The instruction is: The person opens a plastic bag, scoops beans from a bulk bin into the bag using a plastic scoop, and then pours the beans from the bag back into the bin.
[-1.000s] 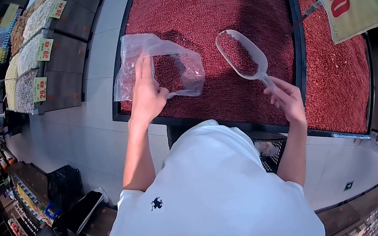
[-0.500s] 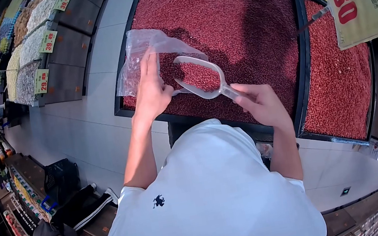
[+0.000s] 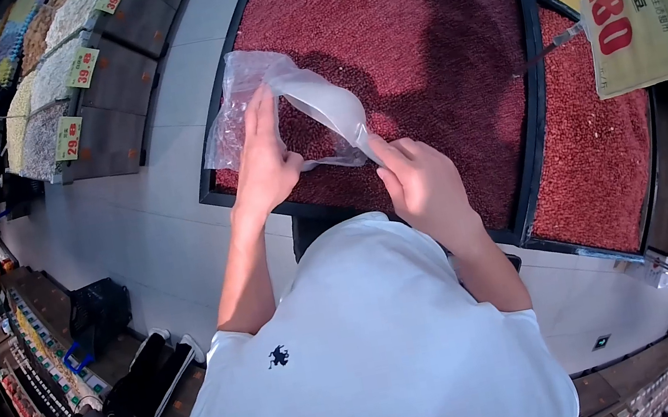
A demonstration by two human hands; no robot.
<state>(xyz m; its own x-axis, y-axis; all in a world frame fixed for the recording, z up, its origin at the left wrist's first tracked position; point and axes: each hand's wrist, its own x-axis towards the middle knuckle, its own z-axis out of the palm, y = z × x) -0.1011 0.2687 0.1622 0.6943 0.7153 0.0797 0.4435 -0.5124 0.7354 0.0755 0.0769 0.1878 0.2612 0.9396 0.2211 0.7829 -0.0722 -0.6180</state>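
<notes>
A: Where's the scoop [image 3: 340, 110]?
B: Upper middle of the frame, tipped on its side, its back to us, bowl at the mouth of the clear bag [image 3: 225, 138]. Its load is hidden!
A: And the right hand [image 3: 425, 180]?
B: Centre frame, fingers clamped on the handle, knuckles up.
A: Left hand [image 3: 265, 167]?
B: Over the bag, fingers straight and side by side, thumb apart. Whether they pinch the plastic, I can't tell.
A: Any room?
B: Plenty of red beans [image 3: 371, 8] lie open above and to the right, reaching the black divider [image 3: 529, 127]. Tight on the left, though: the bag sits right by the bin's black rim [image 3: 250, 206], near its lower-left corner.
A: Past that edge?
B: Grey floor [image 3: 156, 203], left of centre.
A: And far right?
B: A price sign [image 3: 634, 8], upper right, hanging over the neighbouring bin of paler red beans [image 3: 590, 183], well apart from both hands.
</notes>
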